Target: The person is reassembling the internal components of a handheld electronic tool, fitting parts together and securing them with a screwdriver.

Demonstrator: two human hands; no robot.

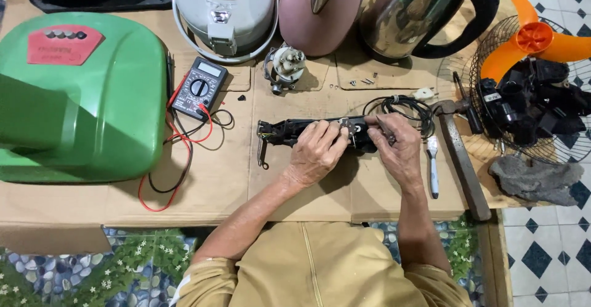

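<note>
A long black appliance part point(289, 131) with wires at its left end lies on the cardboard point(215, 184) in the middle. My left hand point(317, 153) rests over its right half, fingers curled on it near a small metal piece point(348, 127). My right hand point(400, 150) grips the part's right end and holds a thin dark tool point(386, 129) against it. A black power cord point(400, 107) coils just behind my right hand.
A green housing point(80, 97) fills the left. A multimeter point(198, 88) with red and black leads sits beside it. Behind stand a grey cooker point(225, 11), pink kettle point(320, 8) and steel kettle point(418, 11). A hammer point(462, 153), small brush point(433, 165), fan grille point(529, 85) and grey rag point(535, 177) lie right.
</note>
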